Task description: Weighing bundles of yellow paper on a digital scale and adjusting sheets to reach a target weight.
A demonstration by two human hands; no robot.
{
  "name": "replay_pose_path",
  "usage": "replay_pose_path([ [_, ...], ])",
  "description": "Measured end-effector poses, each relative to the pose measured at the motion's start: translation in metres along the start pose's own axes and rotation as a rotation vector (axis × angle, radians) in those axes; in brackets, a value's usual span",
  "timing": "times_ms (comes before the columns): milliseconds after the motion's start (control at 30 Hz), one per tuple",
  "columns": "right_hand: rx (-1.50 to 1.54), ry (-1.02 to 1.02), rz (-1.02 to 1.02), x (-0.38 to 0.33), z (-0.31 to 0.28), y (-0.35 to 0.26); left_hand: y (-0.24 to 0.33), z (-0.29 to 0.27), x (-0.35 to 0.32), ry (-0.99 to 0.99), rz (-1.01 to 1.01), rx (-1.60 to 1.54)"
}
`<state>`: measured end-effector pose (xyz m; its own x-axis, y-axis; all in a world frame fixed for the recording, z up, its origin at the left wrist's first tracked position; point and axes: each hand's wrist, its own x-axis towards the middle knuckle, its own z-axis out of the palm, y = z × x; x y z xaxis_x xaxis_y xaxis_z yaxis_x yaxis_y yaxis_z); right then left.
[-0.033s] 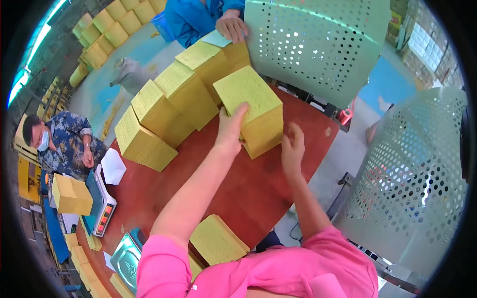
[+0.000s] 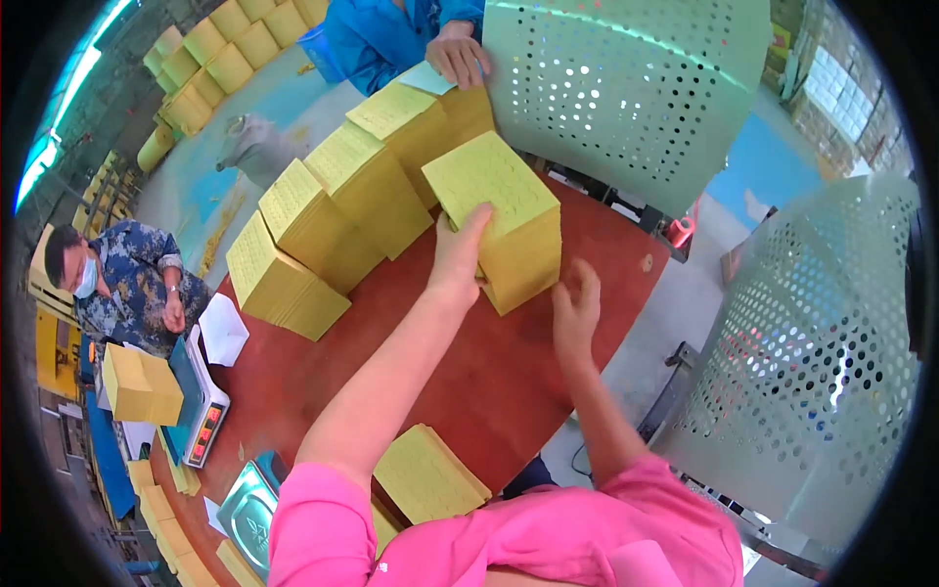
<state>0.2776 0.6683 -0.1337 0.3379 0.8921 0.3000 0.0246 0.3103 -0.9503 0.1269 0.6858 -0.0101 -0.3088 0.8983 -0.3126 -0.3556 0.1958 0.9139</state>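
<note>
A tall block of stacked yellow paper sheets (image 2: 523, 245) stands on the red-brown table in front of me. My left hand (image 2: 458, 256) grips its near left side, the thumb lying over the top edge and the other fingers mostly hidden behind the side. Beside the block's lower right corner is my right hand (image 2: 577, 308), empty, with thumb and fingers apart and slightly bent. A row of similar yellow paper stacks (image 2: 337, 210) curves along the far left of the block. Another yellow stack (image 2: 430, 474) lies close to my body.
Perforated metal guards (image 2: 626, 98) rise at the back and right. A person's hand (image 2: 458, 57) in a blue sleeve rests by the farthest stacks. At left, a masked person in camouflage (image 2: 137, 284) is near a scale (image 2: 203, 430) bearing a yellow block. A metal-topped scale (image 2: 249, 514) sits lower left.
My right hand has shifted slightly down toward me, a little away from the block's side. The left hand keeps its grip, and the block has barely moved.
</note>
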Motion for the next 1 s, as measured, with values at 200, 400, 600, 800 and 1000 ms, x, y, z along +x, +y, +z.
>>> replay_pose_path([
  [200, -0.16, -0.395, 0.177, -0.037, 0.005, 0.008, -0.011, 0.003, 0.017, -0.152, 0.05, -0.032],
  [400, -0.211, -0.248, 0.066, 0.034, 0.042, 0.033, 0.002, 0.03, 0.058, -0.021, 0.06, -0.238],
  [600, -0.461, -0.198, -0.171, 0.078, 0.067, 0.058, -0.003, 0.05, 0.137, -0.117, 0.08, -0.093],
  [800, -0.589, -0.106, -0.219, 0.099, 0.075, 0.055, 0.009, 0.07, 0.131, -0.044, -0.037, -0.042],
  [1000, -0.581, -0.137, -0.211, 0.097, 0.08, 0.064, -0.01, 0.029, 0.042, -0.275, -0.01, 0.045],
])
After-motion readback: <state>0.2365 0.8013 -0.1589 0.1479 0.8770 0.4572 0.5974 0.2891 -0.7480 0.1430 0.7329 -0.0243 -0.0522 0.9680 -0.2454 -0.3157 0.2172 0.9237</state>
